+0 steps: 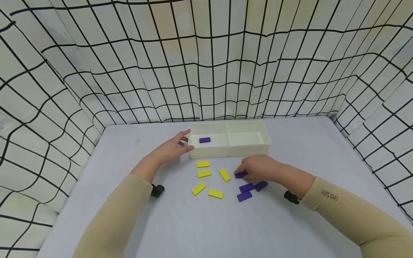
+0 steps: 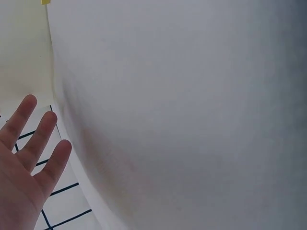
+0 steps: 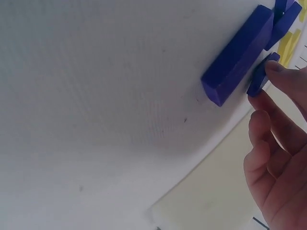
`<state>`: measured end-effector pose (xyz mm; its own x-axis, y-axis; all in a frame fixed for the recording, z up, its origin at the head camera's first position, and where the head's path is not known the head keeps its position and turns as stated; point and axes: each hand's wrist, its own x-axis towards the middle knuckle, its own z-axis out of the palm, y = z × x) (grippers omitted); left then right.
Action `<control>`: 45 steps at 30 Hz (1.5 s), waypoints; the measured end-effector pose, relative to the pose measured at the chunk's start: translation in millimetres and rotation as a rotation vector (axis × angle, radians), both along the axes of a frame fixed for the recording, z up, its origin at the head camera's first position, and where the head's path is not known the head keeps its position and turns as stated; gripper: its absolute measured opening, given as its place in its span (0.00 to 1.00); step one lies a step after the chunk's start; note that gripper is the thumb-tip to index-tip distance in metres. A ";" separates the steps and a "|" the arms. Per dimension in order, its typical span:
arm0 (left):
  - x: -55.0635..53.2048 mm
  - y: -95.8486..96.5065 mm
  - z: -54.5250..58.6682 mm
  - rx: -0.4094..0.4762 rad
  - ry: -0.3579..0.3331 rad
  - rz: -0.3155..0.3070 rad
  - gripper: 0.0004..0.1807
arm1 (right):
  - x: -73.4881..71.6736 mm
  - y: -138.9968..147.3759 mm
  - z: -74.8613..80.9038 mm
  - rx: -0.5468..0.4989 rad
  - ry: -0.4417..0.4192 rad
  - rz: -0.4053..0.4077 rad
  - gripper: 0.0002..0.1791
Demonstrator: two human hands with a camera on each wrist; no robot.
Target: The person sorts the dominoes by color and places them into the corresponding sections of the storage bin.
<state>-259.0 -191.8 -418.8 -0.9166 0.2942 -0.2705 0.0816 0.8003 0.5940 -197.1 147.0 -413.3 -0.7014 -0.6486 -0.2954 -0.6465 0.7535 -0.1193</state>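
Observation:
My right hand (image 1: pixel 262 167) pinches a purple block (image 3: pixel 259 79) between thumb and fingertip, low over the table in front of the white box. Beside it, in the right wrist view, another purple block (image 3: pixel 238 55) lies on the cloth with more purple ones behind. At the box's left end is my left hand (image 1: pixel 172 147), its thumb and fingers spread around the corner. Extended fingers of this hand (image 2: pixel 24 167) also show in the left wrist view. Inside the two-part white box (image 1: pixel 230 152), one purple block (image 1: pixel 204 140) lies in the left compartment.
Several yellow blocks (image 1: pixel 204 173) lie scattered in front of the box, left of the purple group (image 1: pixel 244 196). White cloth covers the table (image 1: pixel 200 229). A black grid net (image 1: pixel 211 66) stands around its back and sides.

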 end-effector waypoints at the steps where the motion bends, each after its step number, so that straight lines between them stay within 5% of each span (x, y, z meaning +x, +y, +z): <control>1: 0.3 -0.2 0.4 0.000 -0.002 -0.001 0.46 | -0.3 0.4 1.2 -0.007 -0.001 -0.004 0.19; 25: 1.3 -0.9 2.4 -0.030 -0.014 -0.013 0.46 | -34.1 -2.0 60.4 -0.137 0.024 -0.036 0.19; 35: 1.2 -1.8 3.5 -0.028 0.001 -0.009 0.45 | -54.6 -15.5 67.6 -0.177 0.014 -0.046 0.19; 45: -2.1 -2.5 -0.7 0.087 0.012 0.013 0.45 | -81.4 -33.8 66.7 -0.166 0.025 -0.060 0.19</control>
